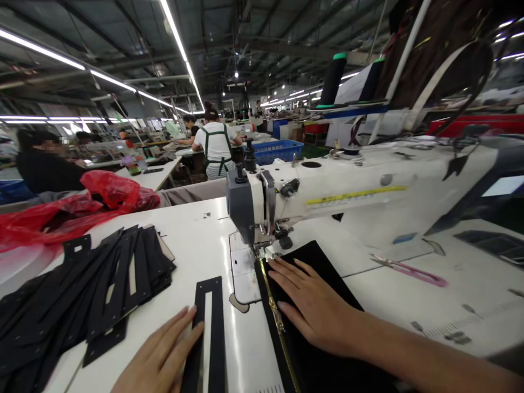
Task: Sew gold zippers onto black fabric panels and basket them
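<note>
- Nearest, I am seeing the left hand (159, 355) resting loosely extended fingers on a black slotted strip (217, 333), which is lying on the white worktop (196, 234); whether it is pinching the edge, I cannot tell.
- That strip is looking light and fairly stiff; I am favouring its long borders for a hold, as the pale slot is probably weakening its middle.
- The right hand (315, 308) is lying flat, fingers slightly spread, on a matte black panel (327, 273) reaching the sewing machine (360, 180).
- The panel is seeming soft, best steadied by a flat palm; its gold-toothed zipper (275, 311) is forming a harder, slicker ridge.
- Similar strips (94, 284) are fanning out leftward; pink-handled scissors (409, 270) are lying rightward.
- Beyond, crinkled red plastic (110, 191) is slumping; farther, a blue crate (276, 151) is standing.
</note>
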`<state>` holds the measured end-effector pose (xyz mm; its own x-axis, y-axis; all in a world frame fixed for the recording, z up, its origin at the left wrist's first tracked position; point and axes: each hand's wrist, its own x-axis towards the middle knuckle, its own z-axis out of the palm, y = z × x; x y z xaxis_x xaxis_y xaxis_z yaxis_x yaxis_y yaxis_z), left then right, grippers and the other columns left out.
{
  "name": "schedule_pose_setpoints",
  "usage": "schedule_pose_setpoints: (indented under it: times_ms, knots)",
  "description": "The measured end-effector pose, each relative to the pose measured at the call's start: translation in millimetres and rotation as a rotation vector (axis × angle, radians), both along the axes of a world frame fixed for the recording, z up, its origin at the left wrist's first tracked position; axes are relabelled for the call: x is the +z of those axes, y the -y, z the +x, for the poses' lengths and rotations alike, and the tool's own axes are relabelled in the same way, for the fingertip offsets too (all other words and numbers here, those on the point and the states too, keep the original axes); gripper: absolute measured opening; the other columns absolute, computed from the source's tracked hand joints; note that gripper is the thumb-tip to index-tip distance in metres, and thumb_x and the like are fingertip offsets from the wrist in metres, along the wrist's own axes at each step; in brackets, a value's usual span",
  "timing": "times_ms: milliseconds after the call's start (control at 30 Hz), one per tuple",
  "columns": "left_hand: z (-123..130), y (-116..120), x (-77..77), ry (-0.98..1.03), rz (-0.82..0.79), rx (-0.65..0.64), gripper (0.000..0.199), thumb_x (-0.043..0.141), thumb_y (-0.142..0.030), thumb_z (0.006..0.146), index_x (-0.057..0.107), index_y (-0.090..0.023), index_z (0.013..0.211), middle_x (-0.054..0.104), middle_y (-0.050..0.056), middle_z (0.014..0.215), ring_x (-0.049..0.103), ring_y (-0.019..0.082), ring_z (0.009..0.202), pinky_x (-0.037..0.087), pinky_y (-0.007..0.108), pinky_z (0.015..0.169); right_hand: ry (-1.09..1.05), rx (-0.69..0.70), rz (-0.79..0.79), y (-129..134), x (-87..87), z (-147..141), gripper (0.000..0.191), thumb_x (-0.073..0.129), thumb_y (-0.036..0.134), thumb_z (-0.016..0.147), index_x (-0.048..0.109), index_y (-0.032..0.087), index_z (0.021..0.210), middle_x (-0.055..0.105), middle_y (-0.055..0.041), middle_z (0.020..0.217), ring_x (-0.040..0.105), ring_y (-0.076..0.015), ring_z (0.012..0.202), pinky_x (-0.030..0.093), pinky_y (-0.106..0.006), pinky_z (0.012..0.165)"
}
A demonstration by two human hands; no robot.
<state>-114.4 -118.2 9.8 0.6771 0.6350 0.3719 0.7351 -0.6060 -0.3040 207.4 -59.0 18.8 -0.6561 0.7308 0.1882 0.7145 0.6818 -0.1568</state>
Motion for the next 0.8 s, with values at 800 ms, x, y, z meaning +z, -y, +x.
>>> schedule_pose_setpoints:
  times_ms: [800]
  knots:
    - [119, -58, -1.3, 0.103, 0.007, -0.118, 0.039, 0.025, -0.011, 0.093, 0.062, -0.01, 0.104, 0.063, 0.013, 0.113, 0.059, 0.02, 0.106, 0.049, 0.032, 0.091, -0.125, 0.058, -0.038, 9, 4.0, 7, 0.059, 0.043, 0.018, 0.084, 0.026, 0.011, 0.141, 0.028, -0.0131, 0.143, 0.028, -0.0287, 0.131, 0.027, -0.052, 0.104]
